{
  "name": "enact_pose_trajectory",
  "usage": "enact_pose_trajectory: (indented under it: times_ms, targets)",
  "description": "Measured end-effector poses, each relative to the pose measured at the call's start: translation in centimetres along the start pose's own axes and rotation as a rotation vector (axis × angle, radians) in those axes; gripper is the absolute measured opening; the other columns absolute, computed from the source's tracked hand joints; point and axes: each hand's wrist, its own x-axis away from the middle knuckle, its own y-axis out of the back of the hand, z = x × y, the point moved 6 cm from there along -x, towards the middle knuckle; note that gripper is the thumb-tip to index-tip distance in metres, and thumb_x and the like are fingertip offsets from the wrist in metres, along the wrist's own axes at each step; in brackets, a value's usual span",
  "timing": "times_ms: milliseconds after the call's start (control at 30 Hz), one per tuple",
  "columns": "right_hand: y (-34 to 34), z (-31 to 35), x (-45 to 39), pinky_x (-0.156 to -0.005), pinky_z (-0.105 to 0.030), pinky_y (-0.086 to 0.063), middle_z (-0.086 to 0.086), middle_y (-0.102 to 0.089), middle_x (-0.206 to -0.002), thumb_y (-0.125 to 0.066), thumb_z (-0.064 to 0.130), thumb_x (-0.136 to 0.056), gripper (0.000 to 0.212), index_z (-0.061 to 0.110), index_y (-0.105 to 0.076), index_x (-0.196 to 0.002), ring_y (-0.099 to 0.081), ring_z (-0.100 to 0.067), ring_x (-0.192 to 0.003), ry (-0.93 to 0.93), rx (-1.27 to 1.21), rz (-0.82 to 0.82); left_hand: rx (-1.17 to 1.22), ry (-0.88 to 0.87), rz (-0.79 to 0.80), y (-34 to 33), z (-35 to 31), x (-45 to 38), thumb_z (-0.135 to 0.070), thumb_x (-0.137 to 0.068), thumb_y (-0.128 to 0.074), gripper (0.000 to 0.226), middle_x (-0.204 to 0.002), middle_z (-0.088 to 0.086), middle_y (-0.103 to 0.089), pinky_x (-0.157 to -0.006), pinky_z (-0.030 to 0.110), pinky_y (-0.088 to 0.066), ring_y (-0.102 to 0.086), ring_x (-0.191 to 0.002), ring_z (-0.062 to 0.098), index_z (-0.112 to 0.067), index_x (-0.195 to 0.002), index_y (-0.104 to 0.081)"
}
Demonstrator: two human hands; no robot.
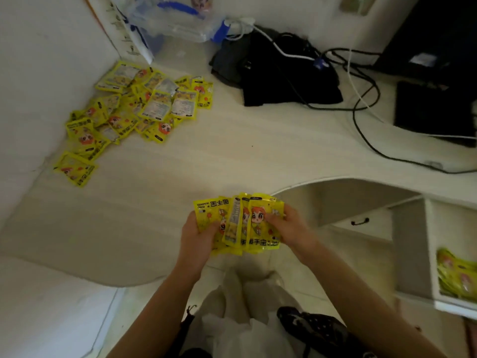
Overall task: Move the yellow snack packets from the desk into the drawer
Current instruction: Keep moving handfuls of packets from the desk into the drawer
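Observation:
Both my hands hold a fanned bunch of yellow snack packets point(238, 223) over the desk's front edge. My left hand point(197, 235) grips the bunch from the left, and my right hand point(290, 226) grips it from the right with the thumb on the front packet. A large pile of yellow packets point(134, 109) lies on the white desk point(232, 151) at the back left, against the wall. One packet point(74, 167) lies a little apart at the pile's near end. The open white drawer point(433, 257) at the lower right holds several yellow packets point(456, 275).
A black cloth bundle point(278, 73) and black cables point(361, 112) lie at the back right of the desk. A dark device point(433, 109) stands at the far right. A clear plastic bag point(175, 19) sits at the back. A drawer handle point(360, 222) shows under the desk.

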Motion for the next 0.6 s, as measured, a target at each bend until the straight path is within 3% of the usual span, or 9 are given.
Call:
enact_pose_trajectory:
  times_ms: [133, 233, 467, 600]
  targets:
    - [3.7, -3.4, 3.3, -0.089, -0.053, -0.054, -0.019, -0.069, -0.108, -0.055, 0.011, -0.093, 0.020, 0.012, -0.061, -0.112, -0.067, -0.032, -0.090, -0.023, -0.062, -0.119, -0.153, -0.086, 0.081, -3.5, 0.5, 2.2, -0.012, -0.087, -0.064, 0.019, -0.095, -0.002, -0.069, -0.072, 0.035, -0.055, -0.067, -0.086, 0.016, -0.018, -0.105, -0.060]
    - [6.4, -6.5, 5.7, -0.089, -0.056, -0.053, -0.019, -0.070, -0.107, -0.056, 0.012, -0.092, 0.019, 0.013, -0.062, -0.111, -0.067, -0.037, -0.099, -0.048, -0.111, -0.191, -0.231, -0.157, 0.150, -6.3, 0.7, 4.3, -0.010, -0.087, -0.065, 0.021, -0.096, 0.001, -0.067, -0.063, 0.016, -0.048, -0.063, -0.080, 0.008, -0.012, -0.106, -0.059]
    - [12.5, -14.1, 12.8, -0.083, -0.059, -0.054, -0.018, -0.070, -0.105, -0.060, 0.018, -0.090, 0.022, 0.016, -0.062, -0.111, -0.068, -0.039, -0.096, -0.108, -0.216, -0.330, -0.358, -0.241, 0.294, -12.7, 3.1, 11.1, -0.014, -0.085, -0.069, 0.020, -0.093, -0.001, -0.065, -0.062, 0.012, -0.040, -0.060, -0.079, 0.010, -0.015, -0.101, -0.057]
    - [16.3, -18.9, 18.0, -0.081, -0.056, -0.056, -0.018, -0.069, -0.098, -0.059, 0.014, -0.091, 0.017, 0.011, -0.060, -0.108, -0.065, -0.028, -0.080, -0.124, -0.279, -0.397, -0.366, -0.222, 0.380, -16.8, 6.0, 16.3, -0.012, -0.084, -0.068, 0.019, -0.096, 0.001, -0.068, -0.076, 0.029, -0.049, -0.065, -0.085, 0.016, -0.018, -0.099, -0.059]
